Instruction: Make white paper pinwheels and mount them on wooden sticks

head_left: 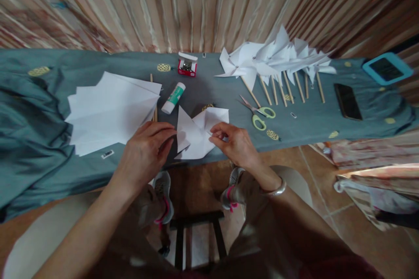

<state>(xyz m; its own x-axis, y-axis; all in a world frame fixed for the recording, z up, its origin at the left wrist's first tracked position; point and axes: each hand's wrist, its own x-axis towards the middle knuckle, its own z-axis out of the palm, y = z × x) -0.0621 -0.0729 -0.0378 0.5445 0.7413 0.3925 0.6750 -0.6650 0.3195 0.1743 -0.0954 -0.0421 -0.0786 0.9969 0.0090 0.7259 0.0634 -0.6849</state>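
Observation:
A white paper pinwheel (198, 133), with cut flaps folded up toward its middle, lies at the table's front edge between my hands. My right hand (238, 144) pinches one of its flaps on the right side, thumb against fingers. My left hand (145, 150) is at the pinwheel's left edge, its fingers bent and the thumb apart from them. Whether those fingertips touch the paper, I cannot tell. Just behind the pinwheel lies a glue stick (174, 98) with a green label. Scissors (257, 113) with light green handles rest open to its right.
White paper sheets (111, 113) are stacked at left, partly over wooden sticks (155, 111). A red box (187, 67) of small metal pieces stands at the back. Finished pinwheels (262, 59) on sticks lie back right, with a phone (348, 101) and blue-framed device (388, 68) beyond.

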